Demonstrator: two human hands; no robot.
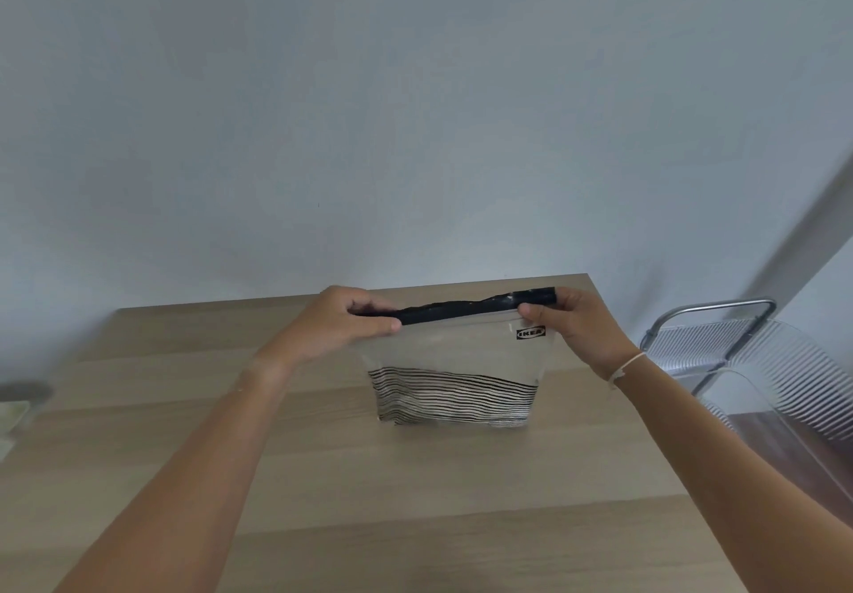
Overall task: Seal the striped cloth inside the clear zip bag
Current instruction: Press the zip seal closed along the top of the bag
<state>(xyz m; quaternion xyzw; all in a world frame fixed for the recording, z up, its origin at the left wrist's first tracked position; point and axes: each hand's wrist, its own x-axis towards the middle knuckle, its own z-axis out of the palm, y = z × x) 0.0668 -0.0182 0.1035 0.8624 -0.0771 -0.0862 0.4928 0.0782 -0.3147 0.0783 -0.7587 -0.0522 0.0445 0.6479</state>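
Observation:
A clear zip bag [443, 347] with a black zip strip along its top stands upright on the wooden table [323, 477]. The black-and-white striped cloth [454, 396] lies folded in the bag's lower half. My left hand [341, 320] pinches the left end of the black strip between thumb and fingers. My right hand [577, 329] pinches the right end, just above a small black logo label. Between my hands the strip looks wavy, and I cannot tell whether it is pressed together.
A clear ribbed plastic chair [761, 361] with a metal frame stands off the table's right edge. A plain wall rises behind the table's far edge. Pale blurred objects [14, 407] sit at the table's left edge.

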